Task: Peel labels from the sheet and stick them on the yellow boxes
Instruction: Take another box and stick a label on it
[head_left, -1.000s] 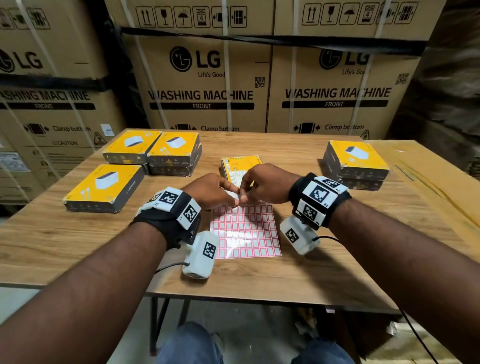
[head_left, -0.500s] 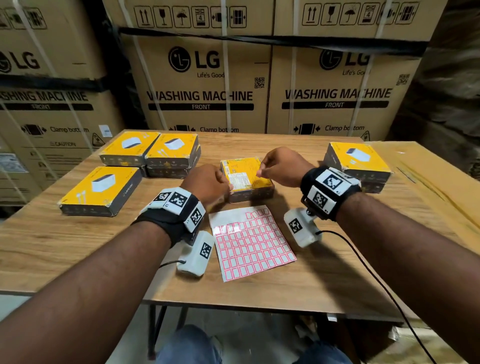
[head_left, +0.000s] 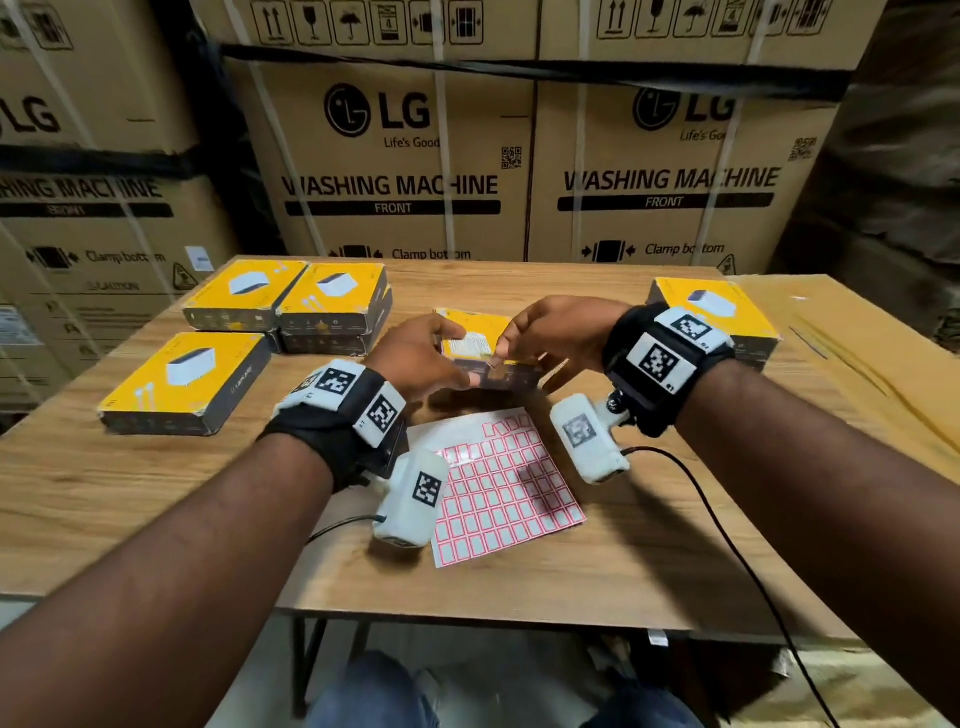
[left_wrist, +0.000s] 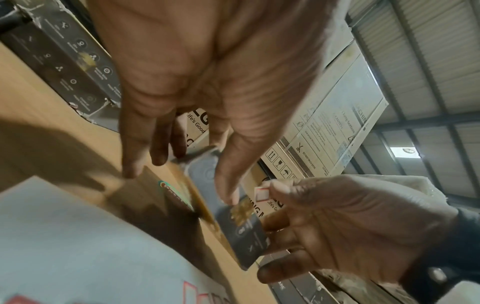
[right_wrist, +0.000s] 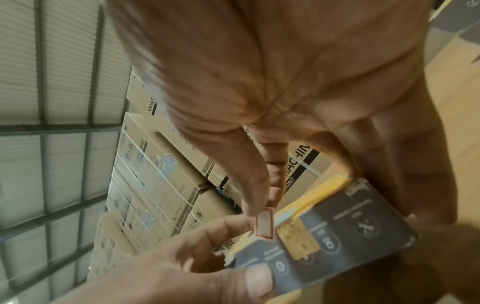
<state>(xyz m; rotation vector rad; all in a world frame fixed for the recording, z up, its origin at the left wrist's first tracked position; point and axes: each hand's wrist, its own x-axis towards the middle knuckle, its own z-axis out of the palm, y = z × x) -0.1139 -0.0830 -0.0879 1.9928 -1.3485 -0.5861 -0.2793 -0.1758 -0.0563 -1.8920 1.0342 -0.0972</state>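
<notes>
A small red-edged label (right_wrist: 264, 224) hangs pinched between the thumb and forefinger of the right hand (head_left: 556, 332), held by its top edge, probably so that the sticky back stays free and the lower edge can meet the box first. It sits just at the upper edge of the dark side face of the yellow box (head_left: 483, 345) in the middle of the table (head_left: 649, 566); whether it is already touching the cardboard I cannot tell. The left hand (head_left: 415, 358) grips that box at its near corner, fingers curled round the edge and thumb on the dark side, and seems to tip it up off the table, which would turn the side face toward the label and steady it against the press. The label sheet (head_left: 498, 483) lies flat just in front of the box, between the wrists, near enough for the next peel; part of its top rows is already bare. More yellow boxes wait apart from the work: a group at the far left (head_left: 291, 301), one nearer on the left (head_left: 182, 384), and one at the far right (head_left: 722, 306). Behind the table stand big cartons (head_left: 395, 156) marked as washing machines.
</notes>
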